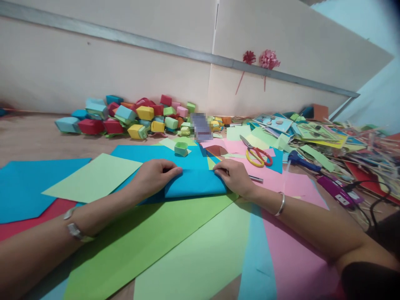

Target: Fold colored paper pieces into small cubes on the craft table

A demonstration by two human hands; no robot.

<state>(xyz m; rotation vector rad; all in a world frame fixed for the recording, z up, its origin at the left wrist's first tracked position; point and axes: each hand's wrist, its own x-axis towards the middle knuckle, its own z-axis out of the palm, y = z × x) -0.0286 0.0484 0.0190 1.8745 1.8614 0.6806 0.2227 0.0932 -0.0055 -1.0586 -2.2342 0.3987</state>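
Note:
A folded blue paper (195,184) is held between my two hands above layered green and pink sheets. My left hand (158,177) pinches its left upper edge, thumb and fingers together. At the opposite end, my right hand (234,177) grips the upper corner with closed fingers. Under and behind the hands lie more blue sheets (137,154). A pale green sheet (93,177) rests left of my left hand. Just beyond the folded paper sits a small green paper box (181,148).
Scissors (256,155) with red and yellow handles lie behind my right hand. A blue glue gun (303,161) and a purple power strip (339,191) with a black cable are at the right. Colourful paper boxes (90,126) are piled along the wall, and papers and sticks at back right.

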